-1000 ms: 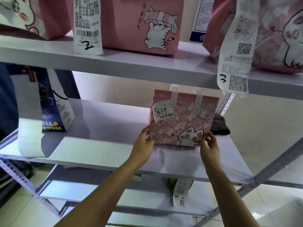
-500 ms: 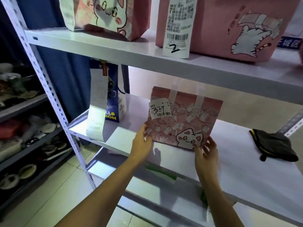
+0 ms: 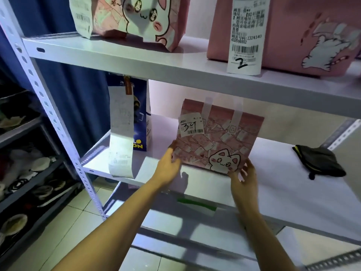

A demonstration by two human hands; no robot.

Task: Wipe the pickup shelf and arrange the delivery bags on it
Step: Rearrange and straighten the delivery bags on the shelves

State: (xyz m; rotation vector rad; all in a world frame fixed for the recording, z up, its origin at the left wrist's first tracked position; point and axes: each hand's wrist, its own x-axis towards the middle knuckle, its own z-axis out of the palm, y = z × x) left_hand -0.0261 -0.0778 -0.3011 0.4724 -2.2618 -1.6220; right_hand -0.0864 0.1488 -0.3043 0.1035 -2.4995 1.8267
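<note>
A pink delivery bag [image 3: 218,137] with a cartoon cat and a label marked 34 stands upright on the middle white shelf [image 3: 283,190]. My left hand [image 3: 168,167] grips its lower left corner. My right hand [image 3: 244,177] touches its lower right corner with fingers spread. A blue bag [image 3: 139,122] with a long hanging receipt stands at the shelf's left end. A dark cloth [image 3: 318,163] lies crumpled at the right.
The upper shelf [image 3: 136,61] carries a cat-print bag [image 3: 136,18] and a pink bag [image 3: 293,32] whose receipt is marked 2. A perforated steel upright [image 3: 50,114] frames the left side. Another rack with dishes [image 3: 23,173] stands at far left.
The view has swung left and closer. The pink bag now stands nearer the blue bag, farther from the dark cloth, with both hands still at its lower corners.
</note>
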